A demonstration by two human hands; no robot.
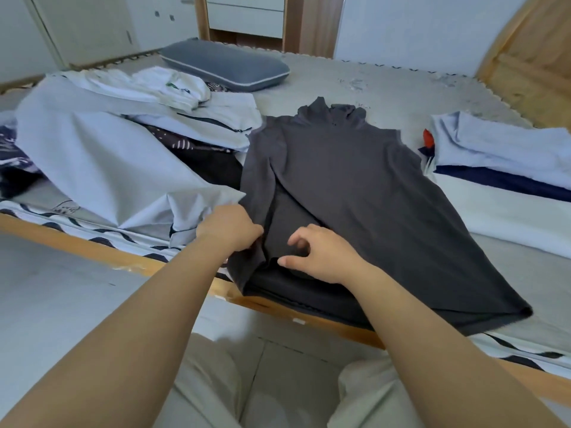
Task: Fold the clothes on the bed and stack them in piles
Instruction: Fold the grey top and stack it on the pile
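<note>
Left hand [230, 227] pinches the dark top's [355, 186] folded edge; right hand [321, 254] hovers loosely curled.

Home bedroom, seemingly: bed [386, 88], pillow [225, 64].

Upper left: white cabinet doors [83, 29]
Upper centre: wooden shelving unit [244, 20]
Right: wooden door [531, 57]
Lower left: grey floor [55, 291]

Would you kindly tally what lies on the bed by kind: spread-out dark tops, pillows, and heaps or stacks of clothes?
Dark grey top: 1
Grey pillow: 1
Heaps or stacks of clothes: 2, the unfolded heap and the folded stack
Total: 4
</note>
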